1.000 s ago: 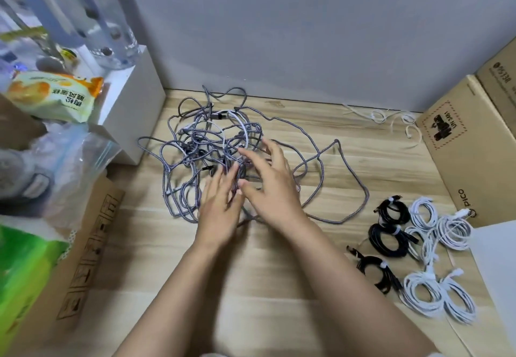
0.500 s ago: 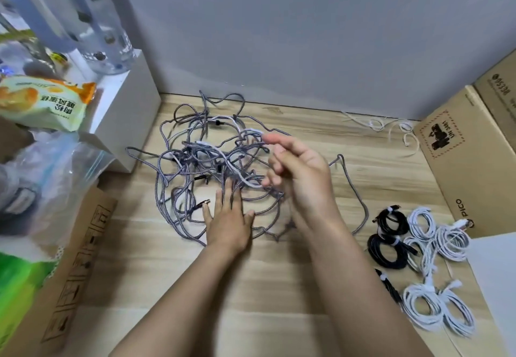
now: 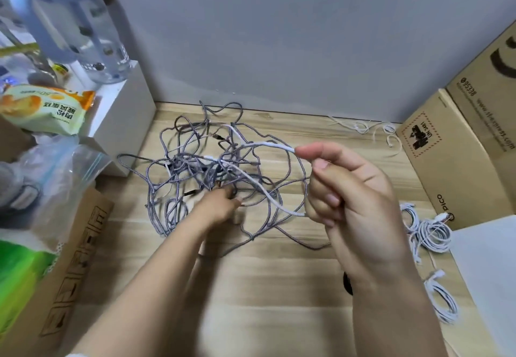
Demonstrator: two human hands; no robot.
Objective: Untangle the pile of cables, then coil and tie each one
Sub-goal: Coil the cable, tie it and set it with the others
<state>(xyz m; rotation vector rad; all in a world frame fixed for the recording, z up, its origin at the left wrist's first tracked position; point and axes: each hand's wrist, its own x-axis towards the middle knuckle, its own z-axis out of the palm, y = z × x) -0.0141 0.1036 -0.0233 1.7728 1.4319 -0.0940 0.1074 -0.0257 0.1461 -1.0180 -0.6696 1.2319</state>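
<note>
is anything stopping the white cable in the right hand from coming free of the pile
Yes. The right hand pinches the white cable, but the cable runs back into the grey tangle, where grey loops cross over it near the middle. The left hand rests on the tangle's near side.

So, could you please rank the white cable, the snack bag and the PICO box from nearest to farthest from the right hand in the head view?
1. The white cable, pinched in the right hand's fingers, running left into the tangle.
2. The PICO box, on the hand's right, at the table's edge.
3. The snack bag, far left, on the white block.
</note>
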